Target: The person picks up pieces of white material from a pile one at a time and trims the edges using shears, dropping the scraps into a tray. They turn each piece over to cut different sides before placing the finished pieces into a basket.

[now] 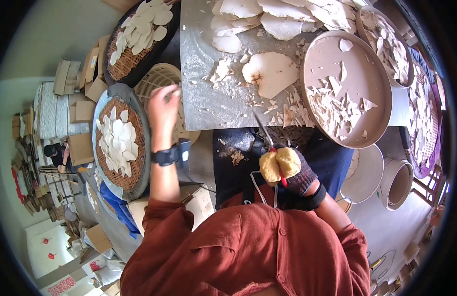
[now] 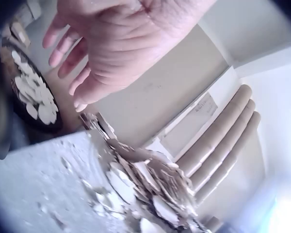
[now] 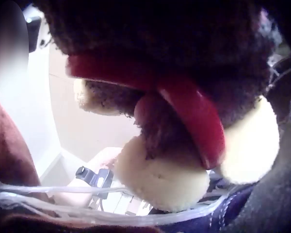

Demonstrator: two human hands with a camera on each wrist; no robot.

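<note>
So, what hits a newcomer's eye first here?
Probably the bright yellow lumps at the gloved right hand, which grips a red-handled tool at the table's near edge. Next, the big round tray of pale shards, toward the table's right. Then the bare left hand, holding nothing, by the table's left edge.

Here's your rust-red buttoned cloth shirt (image 1: 223, 246), your dark knitted glove (image 1: 302, 180) flecked maroon, bright red curved handles (image 3: 201, 121) against pale-yellow rounded padding (image 3: 157, 177); and you've got a silvery-grey metal desk (image 1: 196, 103), a brown-blotched creamy-white flat slice (image 1: 278, 71), a pinkish-beige round tray (image 1: 369, 74), dark-blue cloth trousers (image 1: 332, 158).
</note>
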